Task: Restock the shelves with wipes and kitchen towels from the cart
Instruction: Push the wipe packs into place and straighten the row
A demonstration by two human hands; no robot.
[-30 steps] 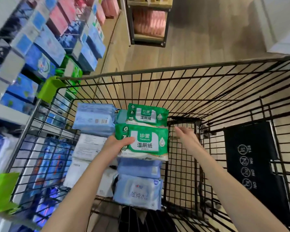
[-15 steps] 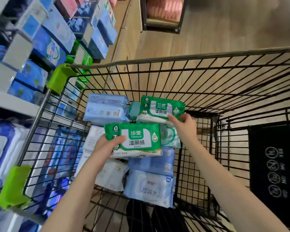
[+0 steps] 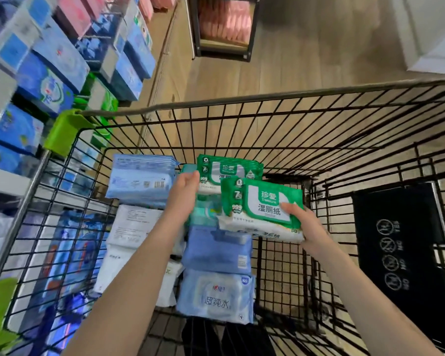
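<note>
**A:** Which hand is carrying what?

**B:** The right hand (image 3: 308, 227) is gripping a green plastic-wrapped wipes pack (image 3: 262, 201) at its near right corner. The thumb (image 3: 289, 208) is pressing on the label and the other fingers are curling underneath. It is hovering inside the black wire cart (image 3: 242, 98), above the blue soft packs (image 3: 216, 253).

**A:** And the left hand (image 3: 184, 194)?

**B:** Its fingertips (image 3: 192, 177) are touching the left end of a second green wipes pack (image 3: 229, 170), which is lying just beyond them. I cannot tell whether they are closing on it, because the thumb is hidden.

**A:** How is a pack like that likely to be handling?

**B:** I'm judging it soft, squashy and fairly heavy with damp sheets, and the film is probably slick. A corner pinch is risking sag, so I'm favouring a grip across the short end, with the thumb on top and the fingers below, before carrying it to the shelves (image 3: 49, 73) left of the fingers.
</note>
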